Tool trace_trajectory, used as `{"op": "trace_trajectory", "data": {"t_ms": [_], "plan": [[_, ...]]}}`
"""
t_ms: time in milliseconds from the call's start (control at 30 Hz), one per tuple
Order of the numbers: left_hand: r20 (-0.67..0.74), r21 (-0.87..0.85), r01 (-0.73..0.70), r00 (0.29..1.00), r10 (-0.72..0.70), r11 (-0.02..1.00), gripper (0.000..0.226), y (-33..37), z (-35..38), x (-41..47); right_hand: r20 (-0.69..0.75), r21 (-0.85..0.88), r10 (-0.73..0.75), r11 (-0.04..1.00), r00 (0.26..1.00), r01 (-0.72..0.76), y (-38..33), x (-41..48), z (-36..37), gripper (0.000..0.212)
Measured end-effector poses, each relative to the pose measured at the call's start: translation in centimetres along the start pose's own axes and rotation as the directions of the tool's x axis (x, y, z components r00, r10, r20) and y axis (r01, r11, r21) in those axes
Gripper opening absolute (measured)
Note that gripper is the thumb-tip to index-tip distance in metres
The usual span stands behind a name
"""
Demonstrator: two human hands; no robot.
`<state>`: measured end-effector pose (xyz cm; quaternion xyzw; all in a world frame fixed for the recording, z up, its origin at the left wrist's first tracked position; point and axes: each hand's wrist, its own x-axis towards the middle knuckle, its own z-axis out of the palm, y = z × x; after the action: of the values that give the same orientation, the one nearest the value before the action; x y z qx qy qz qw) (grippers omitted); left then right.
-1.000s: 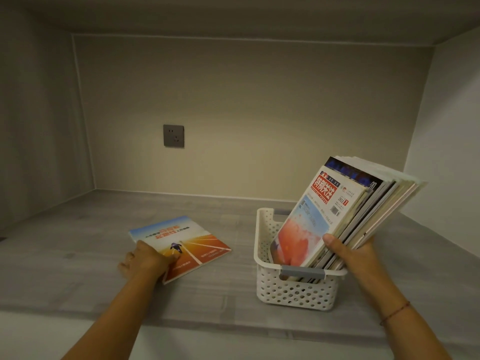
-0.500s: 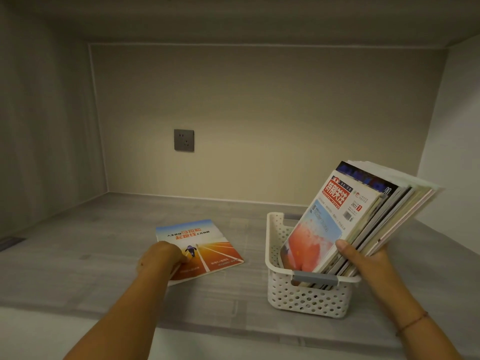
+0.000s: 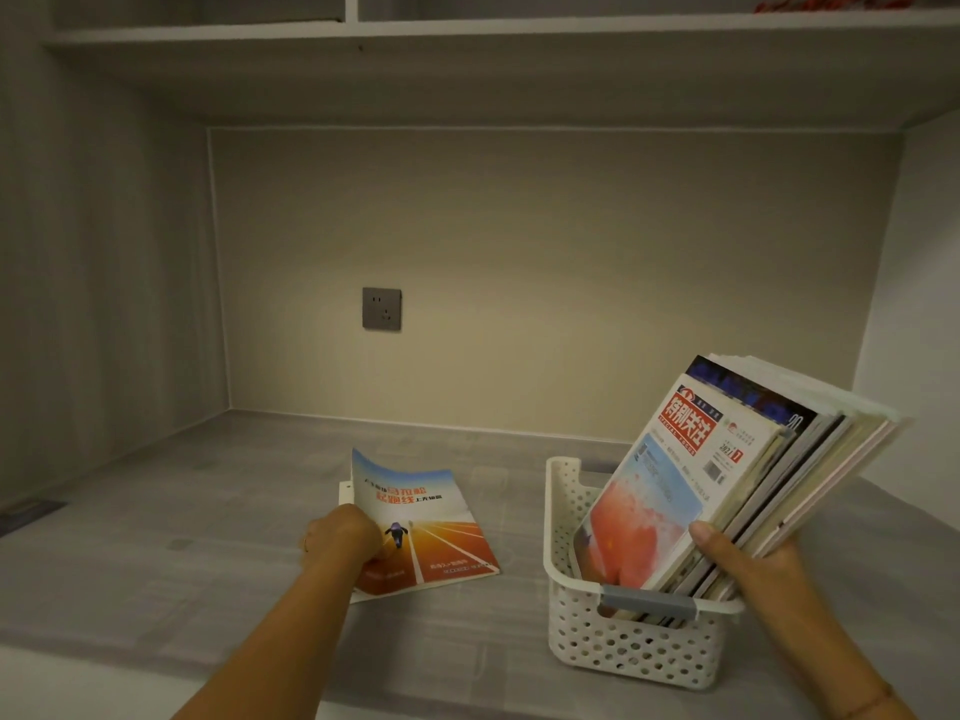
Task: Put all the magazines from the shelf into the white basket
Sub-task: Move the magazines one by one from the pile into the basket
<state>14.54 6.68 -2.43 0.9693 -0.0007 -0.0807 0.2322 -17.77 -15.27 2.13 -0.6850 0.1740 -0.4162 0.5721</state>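
1. The white basket (image 3: 623,652) sits on the grey shelf (image 3: 182,563) toward the right, and the stack of magazines (image 3: 727,485) stands in it, leaning to the right over its rim.
2. The lean seems deliberate: tilted that way, the stack leaves a free gap along the basket's left side, likely room for one more.
3. The right hand (image 3: 753,569) props the stack at that angle, its thumb pressed on the front cover. The fingers are wrapped behind, out of sight.
4. The loose magazine (image 3: 431,527) lies on the shelf just left of the basket, not touching it. It looks like the only one not yet in.
5. The left hand (image 3: 340,535) has its fingers curled tightly round the magazine's near left edge. The far corner curls up off the shelf and a white page shows beneath, so the lift appears to be starting.
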Motion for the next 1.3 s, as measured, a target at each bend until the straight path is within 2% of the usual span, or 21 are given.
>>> {"op": "trace_trajectory", "data": {"t_ms": [133,300,433,667,833,1000,1100,1167,1233,1300], "plan": [[0.021,-0.007,-0.003,1.0,0.003,1.0,0.063,-0.2,-0.6,0.4,-0.001,0.017,0.002,1.0,1.0,-0.002,-0.1,0.0,0.1,0.062],[0.051,-0.159,0.049,0.998,-0.041,0.986,0.072,0.1,-0.2,0.3,0.003,0.016,0.001,1.0,1.0,-0.001,-0.2,0.0,0.1,0.064],[0.088,-0.078,-0.01,0.996,0.017,0.997,0.051,0.1,-0.8,-0.1,0.007,0.003,-0.009,1.0,1.0,0.009,-0.1,0.1,0.1,0.063],[0.133,-0.021,-0.011,0.991,0.013,1.0,0.058,0.1,-1.7,-0.2,0.011,0.023,-0.017,1.0,1.0,0.017,0.0,0.2,0.1,0.062],[0.129,-0.002,-0.019,0.991,0.019,1.0,0.071,0.1,-1.9,0.2,0.026,0.031,-0.019,0.999,0.999,0.018,0.2,0.4,-0.1,0.067],[0.213,-0.071,-0.027,0.976,0.041,0.997,0.069,-0.4,-1.7,0.4,0.032,0.025,-0.017,1.0,0.999,0.016,0.5,0.5,-0.2,0.069],[0.251,-0.167,-0.023,0.966,0.065,0.986,0.065,-0.7,-1.6,0.4,0.036,0.028,-0.007,1.0,0.999,0.006,0.6,0.5,-0.3,0.068],[0.269,-0.333,-0.016,0.957,0.111,0.943,0.058,-0.9,-1.8,0.5,0.032,0.028,-0.006,1.0,0.999,0.005,0.6,0.4,-0.3,0.07],[0.334,-0.584,0.054,0.926,0.179,0.81,0.047,-0.8,-1.8,0.4,0.026,0.03,-0.008,1.0,1.0,0.007,0.7,0.4,-0.3,0.072],[0.385,-0.737,0.134,0.889,0.249,0.662,0.035,0.0,-1.6,-0.7,0.031,0.023,-0.003,1.0,1.0,0.003,0.7,0.4,-0.3,0.074]]}}
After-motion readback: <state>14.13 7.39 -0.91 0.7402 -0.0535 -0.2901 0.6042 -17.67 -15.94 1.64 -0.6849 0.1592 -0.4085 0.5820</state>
